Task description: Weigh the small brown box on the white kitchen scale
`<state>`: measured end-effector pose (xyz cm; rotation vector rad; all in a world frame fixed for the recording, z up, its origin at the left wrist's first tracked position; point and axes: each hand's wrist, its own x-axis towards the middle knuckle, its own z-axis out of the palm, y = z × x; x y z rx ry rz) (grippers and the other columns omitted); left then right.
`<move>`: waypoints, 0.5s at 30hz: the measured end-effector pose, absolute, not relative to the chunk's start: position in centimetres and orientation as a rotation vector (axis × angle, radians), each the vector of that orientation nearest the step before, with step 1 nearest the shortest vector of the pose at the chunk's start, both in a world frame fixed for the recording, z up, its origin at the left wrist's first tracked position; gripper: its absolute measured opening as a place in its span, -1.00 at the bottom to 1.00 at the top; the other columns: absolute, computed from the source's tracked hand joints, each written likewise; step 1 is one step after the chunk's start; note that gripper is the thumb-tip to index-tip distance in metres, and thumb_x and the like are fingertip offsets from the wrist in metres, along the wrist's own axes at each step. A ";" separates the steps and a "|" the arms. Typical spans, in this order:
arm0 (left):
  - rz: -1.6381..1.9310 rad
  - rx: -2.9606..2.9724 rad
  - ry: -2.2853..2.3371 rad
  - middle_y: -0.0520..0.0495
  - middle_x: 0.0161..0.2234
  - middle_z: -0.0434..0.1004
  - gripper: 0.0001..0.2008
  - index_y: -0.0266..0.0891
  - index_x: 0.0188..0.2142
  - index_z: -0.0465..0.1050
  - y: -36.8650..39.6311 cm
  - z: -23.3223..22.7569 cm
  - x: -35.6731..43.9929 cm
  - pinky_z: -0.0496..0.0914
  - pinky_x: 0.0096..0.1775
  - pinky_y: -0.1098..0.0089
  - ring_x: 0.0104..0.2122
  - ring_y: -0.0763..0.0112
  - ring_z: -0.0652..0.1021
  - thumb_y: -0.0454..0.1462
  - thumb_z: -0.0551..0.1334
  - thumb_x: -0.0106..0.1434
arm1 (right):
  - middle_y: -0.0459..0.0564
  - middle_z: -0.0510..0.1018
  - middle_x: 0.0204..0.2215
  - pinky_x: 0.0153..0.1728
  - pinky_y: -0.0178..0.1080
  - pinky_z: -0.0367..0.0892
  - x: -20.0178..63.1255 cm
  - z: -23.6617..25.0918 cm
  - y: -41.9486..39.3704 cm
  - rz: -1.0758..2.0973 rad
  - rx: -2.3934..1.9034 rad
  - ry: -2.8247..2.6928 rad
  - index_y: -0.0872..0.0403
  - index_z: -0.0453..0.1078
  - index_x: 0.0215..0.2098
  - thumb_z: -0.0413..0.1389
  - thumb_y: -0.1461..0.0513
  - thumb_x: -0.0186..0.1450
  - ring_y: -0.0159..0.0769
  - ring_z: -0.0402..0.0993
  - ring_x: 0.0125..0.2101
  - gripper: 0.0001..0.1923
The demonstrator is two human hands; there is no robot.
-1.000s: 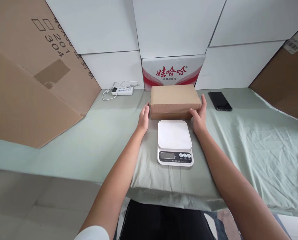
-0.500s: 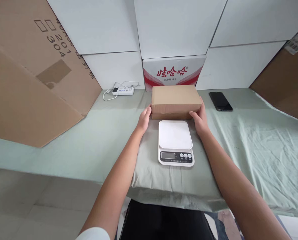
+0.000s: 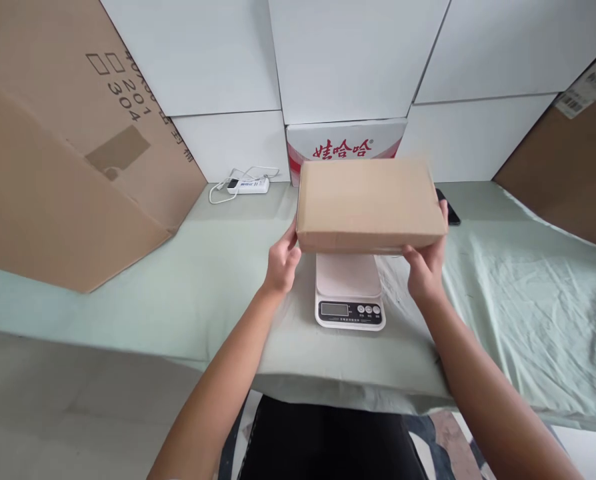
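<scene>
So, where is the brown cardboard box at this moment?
In the head view the brown cardboard box is at centre, held between the left hand and right hand, lifted above the white scale.

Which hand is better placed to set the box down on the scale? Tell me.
Neither alone: left hand and right hand each grip one end of the cardboard box, held above the scale. The box is wide, so probably both lower it together.
</scene>
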<state>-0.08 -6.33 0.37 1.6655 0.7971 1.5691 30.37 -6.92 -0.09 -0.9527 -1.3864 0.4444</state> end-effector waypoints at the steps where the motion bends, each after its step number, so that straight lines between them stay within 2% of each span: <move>1: 1.574 1.664 0.786 -0.30 0.31 0.69 -0.21 -0.16 0.39 0.55 -7.6 0.1 -0.3 0.37 0.51 -0.03 0.50 -0.17 0.48 0.31 0.18 0.47 | -0.02 0.04 0.70 0.71 0.25 -0.12 30.5 -0.6 -8.3 0.451 -0.961 -1.386 -0.22 -0.06 0.69 0.35 -0.26 0.28 0.18 -0.15 0.72 0.18; 5: 1.529 1.639 0.812 -0.32 0.30 0.69 -0.22 -0.17 0.41 0.54 -11.2 -1.0 -0.8 0.36 0.53 -0.07 0.51 -0.18 0.48 0.29 0.17 0.48 | 0.05 0.09 0.68 0.68 0.31 -0.06 30.6 -2.3 -12.0 0.493 -1.010 -1.331 -0.18 0.02 0.67 0.37 -0.22 0.29 0.24 -0.06 0.69 0.14; 12: 1.467 1.562 0.858 -0.29 0.40 0.61 -0.26 -0.13 0.43 0.52 -12.2 -1.3 -0.8 0.35 0.54 -0.12 0.53 -0.18 0.45 0.25 0.15 0.52 | 0.14 0.38 0.54 0.58 0.34 0.20 30.0 -2.0 -12.2 0.558 -1.010 -1.330 -0.14 0.08 0.65 0.35 -0.18 0.31 0.28 0.25 0.57 0.08; 15: 1.455 1.540 0.886 -0.26 0.46 0.55 -0.26 -0.13 0.45 0.51 -12.2 -1.3 -0.8 0.36 0.53 -0.10 0.53 -0.16 0.45 0.24 0.15 0.53 | 0.08 0.35 0.57 0.58 0.41 0.19 30.7 -2.4 -12.0 0.535 -1.025 -1.341 -0.20 0.10 0.65 0.28 -0.17 0.35 0.28 0.22 0.59 0.00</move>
